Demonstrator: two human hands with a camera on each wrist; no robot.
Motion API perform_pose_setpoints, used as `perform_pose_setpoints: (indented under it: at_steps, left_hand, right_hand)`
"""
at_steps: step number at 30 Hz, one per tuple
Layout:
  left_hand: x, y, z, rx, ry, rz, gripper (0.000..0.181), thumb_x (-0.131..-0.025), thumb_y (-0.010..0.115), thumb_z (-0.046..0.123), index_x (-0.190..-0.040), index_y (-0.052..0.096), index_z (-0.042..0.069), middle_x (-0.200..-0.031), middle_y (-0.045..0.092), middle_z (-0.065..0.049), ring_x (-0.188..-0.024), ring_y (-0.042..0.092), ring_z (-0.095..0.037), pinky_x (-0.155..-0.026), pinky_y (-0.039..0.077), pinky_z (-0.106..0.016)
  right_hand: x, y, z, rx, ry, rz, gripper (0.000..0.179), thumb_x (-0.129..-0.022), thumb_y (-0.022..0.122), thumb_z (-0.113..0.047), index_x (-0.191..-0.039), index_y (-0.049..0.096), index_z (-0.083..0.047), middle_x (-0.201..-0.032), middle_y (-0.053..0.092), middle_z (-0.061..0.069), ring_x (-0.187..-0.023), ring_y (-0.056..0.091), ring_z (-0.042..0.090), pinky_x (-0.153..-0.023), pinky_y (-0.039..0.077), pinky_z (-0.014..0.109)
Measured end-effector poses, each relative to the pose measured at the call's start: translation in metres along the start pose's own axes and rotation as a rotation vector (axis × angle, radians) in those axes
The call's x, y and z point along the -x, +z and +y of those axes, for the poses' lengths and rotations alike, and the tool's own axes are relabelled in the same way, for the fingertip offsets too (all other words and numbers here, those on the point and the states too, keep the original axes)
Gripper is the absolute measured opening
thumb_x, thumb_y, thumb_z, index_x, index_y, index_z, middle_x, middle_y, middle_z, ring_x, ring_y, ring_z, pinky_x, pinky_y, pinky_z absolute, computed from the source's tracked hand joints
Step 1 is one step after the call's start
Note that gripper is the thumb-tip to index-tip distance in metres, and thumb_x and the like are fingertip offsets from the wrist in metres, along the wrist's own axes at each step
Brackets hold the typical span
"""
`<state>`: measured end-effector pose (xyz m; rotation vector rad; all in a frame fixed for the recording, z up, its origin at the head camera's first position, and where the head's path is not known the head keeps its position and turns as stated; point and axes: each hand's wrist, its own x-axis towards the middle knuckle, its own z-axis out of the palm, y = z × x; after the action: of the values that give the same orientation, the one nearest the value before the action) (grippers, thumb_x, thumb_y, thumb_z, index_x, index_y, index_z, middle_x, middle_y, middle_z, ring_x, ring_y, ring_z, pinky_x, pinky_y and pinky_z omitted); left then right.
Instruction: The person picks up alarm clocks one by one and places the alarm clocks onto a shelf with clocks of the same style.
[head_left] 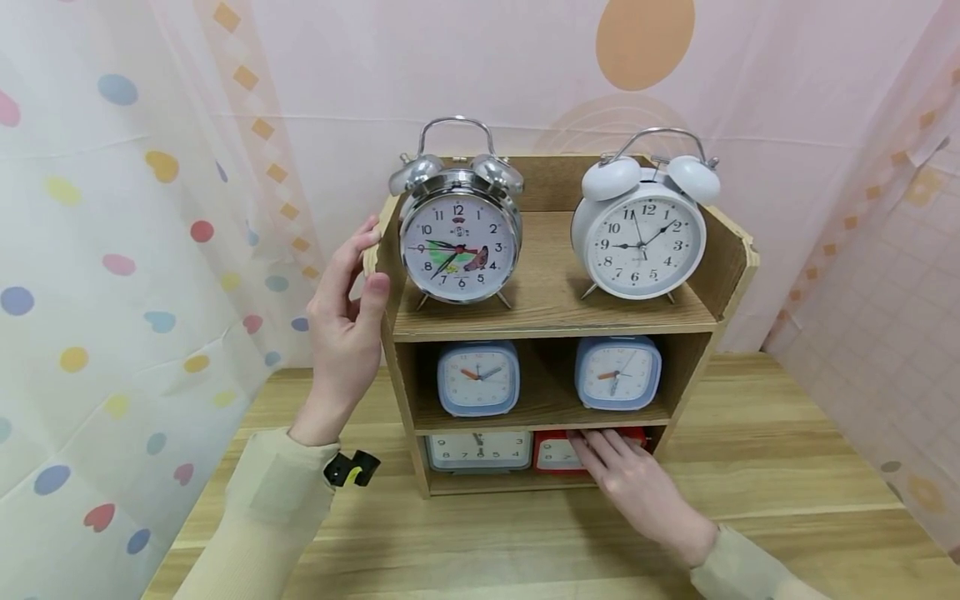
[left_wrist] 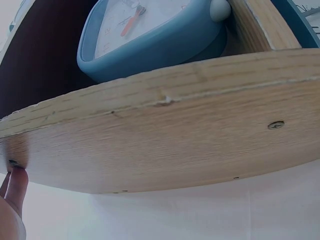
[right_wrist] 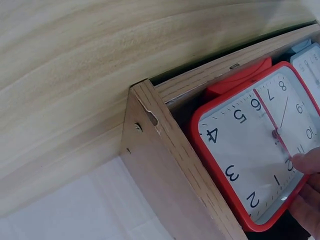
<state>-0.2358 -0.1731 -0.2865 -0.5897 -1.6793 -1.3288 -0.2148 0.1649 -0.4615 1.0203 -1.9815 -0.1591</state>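
Note:
A three-level wooden shelf (head_left: 547,329) stands on the table. My left hand (head_left: 347,321) rests its fingertips against the shelf's left side panel, which fills much of the left wrist view. On the bottom level, at the right, my right hand (head_left: 637,492) grips a red square clock (right_wrist: 245,155) at its top edge, with the thumb (right_wrist: 306,161) on its face. That clock is partly hidden by the hand in the head view. Beside it sits a grey-framed clock (head_left: 480,454). Two blue clocks occupy the middle level, one at the left (head_left: 478,396), one at the right (head_left: 617,392).
On the top level stand a silver twin-bell alarm clock (head_left: 460,250) at the left and a white twin-bell one (head_left: 641,242) at the right. Patterned curtains (head_left: 150,275) hang behind and beside the wooden table (head_left: 780,467).

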Motion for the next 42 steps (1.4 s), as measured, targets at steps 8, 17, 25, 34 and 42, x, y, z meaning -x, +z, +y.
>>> perform_pose_setpoints:
  at_steps: [8,17,25,34,42]
  left_hand:
    - [0.0,0.0,0.0,0.008,0.0,0.002,0.062,-0.104,0.059,0.052,-0.141,0.062,0.002,-0.156,0.059,-0.01,-0.138,0.062,-0.01,-0.075,0.056,-0.008]
    - [0.0,0.002,-0.001,0.004,0.002,0.0,0.064,-0.103,0.058,0.054,-0.141,0.061,0.002,-0.156,0.059,-0.01,-0.137,0.062,-0.009,-0.075,0.056,-0.008]
    - [0.001,0.002,-0.002,0.008,0.003,-0.001,0.064,-0.103,0.058,0.054,-0.141,0.061,0.003,-0.156,0.059,-0.01,-0.137,0.062,-0.008,-0.076,0.056,-0.008]
    - [0.005,0.0,0.0,-0.008,-0.06,-0.03,0.065,-0.104,0.056,0.054,-0.151,0.056,0.01,-0.161,0.054,-0.007,-0.148,0.055,-0.023,-0.104,0.053,-0.014]
    - [0.022,-0.017,0.0,-0.084,-0.135,-0.115,0.097,-0.092,0.05,0.077,-0.168,0.029,0.02,-0.171,0.04,0.001,-0.158,0.041,-0.017,-0.108,0.046,-0.011]
  right_hand:
    - [0.0,0.003,0.0,0.021,0.004,0.001,0.038,-0.091,0.05,-0.004,-0.12,0.074,-0.004,-0.102,0.072,0.007,-0.084,0.067,0.019,-0.061,0.057,0.03]
    - [0.002,0.006,0.002,0.021,0.02,-0.015,0.037,-0.09,0.049,-0.005,-0.117,0.075,-0.005,-0.101,0.074,0.006,-0.085,0.071,0.021,-0.064,0.06,0.031]
    - [0.003,0.007,0.002,0.016,0.022,-0.034,0.039,-0.09,0.05,-0.007,-0.12,0.074,-0.006,-0.107,0.076,0.006,-0.089,0.072,0.021,-0.066,0.06,0.032]
    - [0.004,0.005,0.002,-0.067,0.048,0.002,0.049,-0.117,0.028,-0.023,-0.123,0.073,-0.005,-0.107,0.077,0.007,-0.09,0.073,0.023,-0.067,0.061,0.036]
    - [0.009,-0.01,0.0,-0.159,0.002,0.03,0.056,-0.115,0.036,-0.045,-0.129,0.072,-0.004,-0.126,0.077,0.012,-0.113,0.075,0.028,-0.092,0.061,0.043]
